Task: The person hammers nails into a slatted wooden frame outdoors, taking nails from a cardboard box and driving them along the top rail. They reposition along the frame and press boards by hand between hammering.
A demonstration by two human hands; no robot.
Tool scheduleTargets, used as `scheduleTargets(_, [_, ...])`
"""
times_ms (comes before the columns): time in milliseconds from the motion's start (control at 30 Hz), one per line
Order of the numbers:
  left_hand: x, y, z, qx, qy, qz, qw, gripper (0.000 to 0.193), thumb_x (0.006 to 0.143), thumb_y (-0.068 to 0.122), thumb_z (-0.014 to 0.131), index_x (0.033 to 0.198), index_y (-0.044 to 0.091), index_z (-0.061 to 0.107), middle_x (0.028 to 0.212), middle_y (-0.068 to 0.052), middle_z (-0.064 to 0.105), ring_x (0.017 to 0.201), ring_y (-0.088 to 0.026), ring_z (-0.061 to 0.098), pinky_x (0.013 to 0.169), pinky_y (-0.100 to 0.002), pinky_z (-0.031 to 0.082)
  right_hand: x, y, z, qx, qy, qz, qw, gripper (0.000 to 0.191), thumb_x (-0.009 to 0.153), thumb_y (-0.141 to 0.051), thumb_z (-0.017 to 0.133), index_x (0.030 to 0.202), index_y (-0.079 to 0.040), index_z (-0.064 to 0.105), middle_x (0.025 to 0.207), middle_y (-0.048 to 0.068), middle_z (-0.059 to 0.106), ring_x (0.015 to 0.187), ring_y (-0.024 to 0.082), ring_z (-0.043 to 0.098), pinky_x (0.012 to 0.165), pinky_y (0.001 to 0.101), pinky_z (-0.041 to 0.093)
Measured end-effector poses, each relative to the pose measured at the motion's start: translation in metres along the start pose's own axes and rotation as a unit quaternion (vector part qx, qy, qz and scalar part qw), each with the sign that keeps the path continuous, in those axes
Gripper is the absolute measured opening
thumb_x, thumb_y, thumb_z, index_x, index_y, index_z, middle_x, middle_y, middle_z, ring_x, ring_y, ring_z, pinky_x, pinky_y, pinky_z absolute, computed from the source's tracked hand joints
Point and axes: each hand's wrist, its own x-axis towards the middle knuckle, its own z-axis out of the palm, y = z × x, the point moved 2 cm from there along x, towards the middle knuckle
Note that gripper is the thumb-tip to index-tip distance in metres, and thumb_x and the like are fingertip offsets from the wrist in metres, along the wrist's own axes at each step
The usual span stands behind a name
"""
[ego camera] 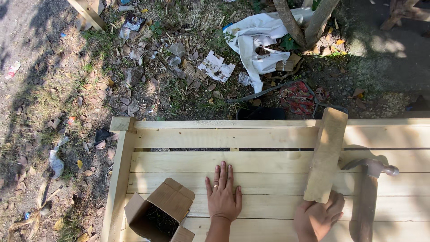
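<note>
- Pressing flat, the left hand [222,196] lies palm down, fingers spread and together-ish, on the pale slatted wooden frame [268,162] at lower centre of the frame, holding nothing.
- Over to lower right, the right hand [318,217] is wrapped around the near end of a short wooden block [325,154], which stands up and slants across the slats toward the upper right.
- Just right of that block, a hammer [368,192] lies on the slats, its head pointing toward the right edge, handle running down out of view; it sits beside the right hand, untouched.
- At lower left, an open cardboard box [159,215] rests on the slats, dark nails inside, near the left hand but apart from it.
- Beyond the frame, upper half: bare ground with dry leaves, litter, a white cloth [255,40] by a tree trunk [304,20].
</note>
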Motion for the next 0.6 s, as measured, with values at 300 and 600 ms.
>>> scheduleTargets(300, [0.003,-0.003,0.002,0.040,0.085,0.032,0.995,0.076,0.092,0.041,0.044,0.158,0.011,0.023,0.167,-0.008,0.016,0.152,-0.026,0.012,0.120,-0.057,0.004,0.001,0.009,0.014,0.005,0.105,-0.003,0.994,0.043,0.096,-0.010,0.074,0.136,-0.002,0.061,0.137,0.022,0.052,0.125,0.045,0.057,0.107,0.0566,0.047])
scheduleTargets(600, [-0.002,-0.002,0.003,0.048,0.111,0.036,0.992,0.073,0.092,0.042,0.043,0.157,0.015,0.025,0.166,-0.005,0.017,0.151,-0.024,0.013,0.117,-0.055,0.004,0.001,0.010,0.003,-0.026,0.136,-0.051,0.989,0.054,0.090,-0.017,0.069,0.141,-0.004,0.057,0.141,0.016,0.054,0.135,0.037,0.055,0.110,0.0542,0.044])
